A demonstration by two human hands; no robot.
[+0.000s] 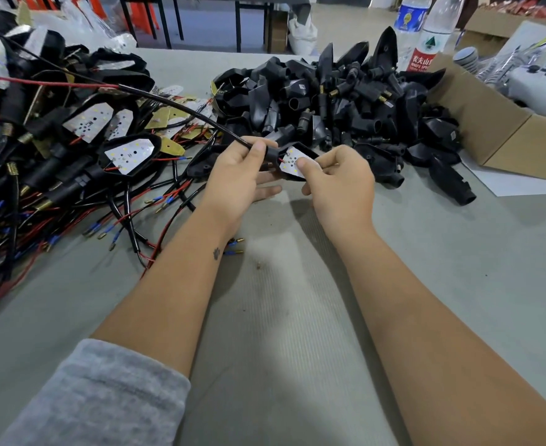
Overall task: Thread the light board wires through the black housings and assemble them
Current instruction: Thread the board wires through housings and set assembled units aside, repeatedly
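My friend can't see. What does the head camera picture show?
Two hands hold a black housing: the left hand grips its wire end, the right hand presses the white light board in. Empty housings are piled behind.

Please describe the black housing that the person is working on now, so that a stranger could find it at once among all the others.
Start from the big pile of empty black housings at the back of the grey table and come toward the two hands. The housing is held between the left hand and right hand, above the table. Unlike the pile's, it carries a white light board.
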